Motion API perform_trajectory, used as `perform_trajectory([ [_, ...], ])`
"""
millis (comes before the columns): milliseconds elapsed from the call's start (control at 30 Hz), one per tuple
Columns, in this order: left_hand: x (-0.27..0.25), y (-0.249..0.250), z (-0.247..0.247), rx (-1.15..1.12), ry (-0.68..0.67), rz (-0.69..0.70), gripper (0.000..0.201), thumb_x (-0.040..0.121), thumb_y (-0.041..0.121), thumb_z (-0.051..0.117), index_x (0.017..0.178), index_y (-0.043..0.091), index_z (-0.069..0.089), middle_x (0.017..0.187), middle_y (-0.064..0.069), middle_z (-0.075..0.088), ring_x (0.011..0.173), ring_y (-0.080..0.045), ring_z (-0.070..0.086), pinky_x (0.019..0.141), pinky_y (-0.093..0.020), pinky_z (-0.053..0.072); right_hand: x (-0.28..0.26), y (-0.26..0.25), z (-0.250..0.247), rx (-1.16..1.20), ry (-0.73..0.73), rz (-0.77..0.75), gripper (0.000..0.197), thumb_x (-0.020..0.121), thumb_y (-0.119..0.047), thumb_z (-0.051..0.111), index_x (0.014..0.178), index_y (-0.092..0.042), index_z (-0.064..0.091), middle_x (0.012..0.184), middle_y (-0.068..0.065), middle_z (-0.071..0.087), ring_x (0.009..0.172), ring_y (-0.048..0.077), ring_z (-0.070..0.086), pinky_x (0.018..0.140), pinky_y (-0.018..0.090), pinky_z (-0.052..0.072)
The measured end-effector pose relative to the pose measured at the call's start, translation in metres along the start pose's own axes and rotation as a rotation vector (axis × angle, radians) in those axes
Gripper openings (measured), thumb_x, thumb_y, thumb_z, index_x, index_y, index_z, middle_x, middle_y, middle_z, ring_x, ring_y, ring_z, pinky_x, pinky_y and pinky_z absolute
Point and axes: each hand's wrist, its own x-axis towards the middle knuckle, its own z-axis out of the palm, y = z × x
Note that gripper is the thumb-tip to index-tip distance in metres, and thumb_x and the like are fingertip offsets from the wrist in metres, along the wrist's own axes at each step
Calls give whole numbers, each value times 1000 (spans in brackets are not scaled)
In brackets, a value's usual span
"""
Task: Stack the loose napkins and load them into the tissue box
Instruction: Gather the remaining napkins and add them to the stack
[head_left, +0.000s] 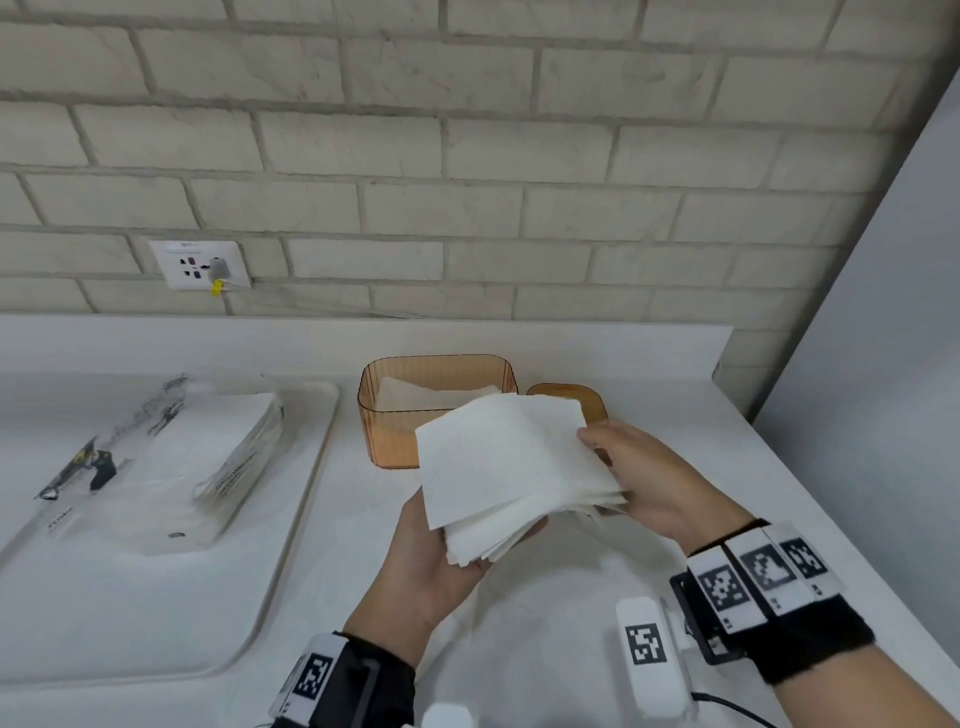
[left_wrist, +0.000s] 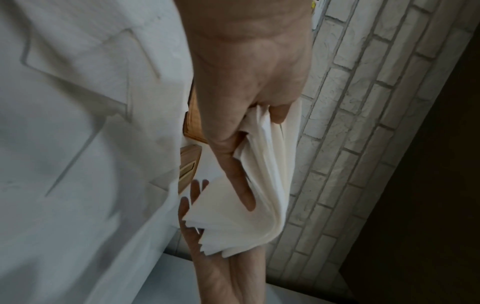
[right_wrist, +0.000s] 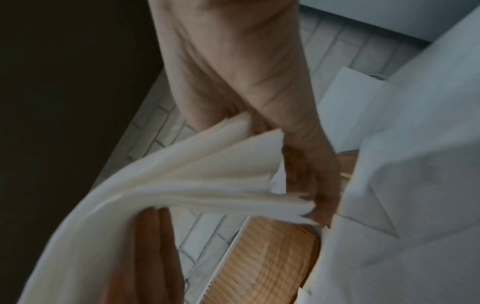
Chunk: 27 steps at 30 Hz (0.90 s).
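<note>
White worktop (head_left: 571, 597): both hands, left hand (head_left: 431, 561) and right hand (head_left: 649, 483), grip the splayed napkins (head_left: 514, 467); uneven edges could snag the tissue box (head_left: 395, 415) rim.

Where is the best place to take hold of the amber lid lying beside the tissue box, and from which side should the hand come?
Probably the lid's far right edge, taken from above and the right. It lies flat on the counter, close against the tissue box on its left, and the napkin stack covers its near part, so only that rim is free.
</note>
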Motion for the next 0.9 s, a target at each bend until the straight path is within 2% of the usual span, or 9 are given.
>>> perform_trajectory([
  [67,0,2,-3,-15,28,7,36,93,18,41,95,9,76,110,-22,68,91,-44,67,75,-60,54,0,3,-5,120,-112,95,20,94,-22,50,107,-9,58,91,14,64,71,25,63,61,32,53],
  [133,2,6,-11,-21,57,1,49,97,43,37,108,12,72,119,-22,65,99,-46,65,82,-66,48,1,7,-8,182,-188,133,19,94,-20,52,106,-9,60,87,13,66,70,25,63,61,34,52],
  [233,3,16,-24,62,101,-71,74,84,70,35,126,14,59,127,-21,61,109,-45,61,87,-67,45,8,14,-9,190,-193,106,19,91,-10,55,109,-15,54,90,9,63,76,24,62,63,35,51],
  [400,8,33,-40,534,212,-104,51,81,31,69,127,11,55,118,-13,68,107,-32,65,89,-51,53,21,22,-9,162,-190,7,68,85,11,54,140,-21,30,108,9,63,95,26,62,76,41,53],
  [500,13,39,-44,831,267,-4,56,73,32,79,122,16,59,109,-2,72,101,-22,68,89,-40,53,25,20,-4,19,-163,-107,55,85,11,53,135,-10,43,120,8,61,110,27,59,90,45,51],
  [567,16,42,-44,993,299,96,42,76,31,74,116,20,64,104,3,73,96,-16,70,85,-32,54,25,19,0,-107,-120,-210,50,87,6,54,133,-14,47,120,2,62,113,21,58,96,39,49],
  [667,19,44,-50,1179,255,98,32,78,22,77,108,24,67,101,4,73,93,-12,68,81,-22,52,27,27,1,-256,-59,-258,48,87,4,54,129,-19,46,125,-3,52,99,6,54,74,10,43],
  [767,25,39,-64,1314,265,13,29,77,22,79,103,27,67,99,5,71,93,-14,67,77,-20,50,33,45,2,-349,-63,-196,40,86,2,57,120,-17,48,122,2,52,91,7,53,69,14,40],
  [900,37,36,-73,1361,359,10,43,74,35,79,111,20,66,99,2,72,90,-15,69,78,-27,55,40,47,7,-295,-22,-190,40,92,-7,55,130,-13,45,119,0,57,109,15,53,79,18,43],
])
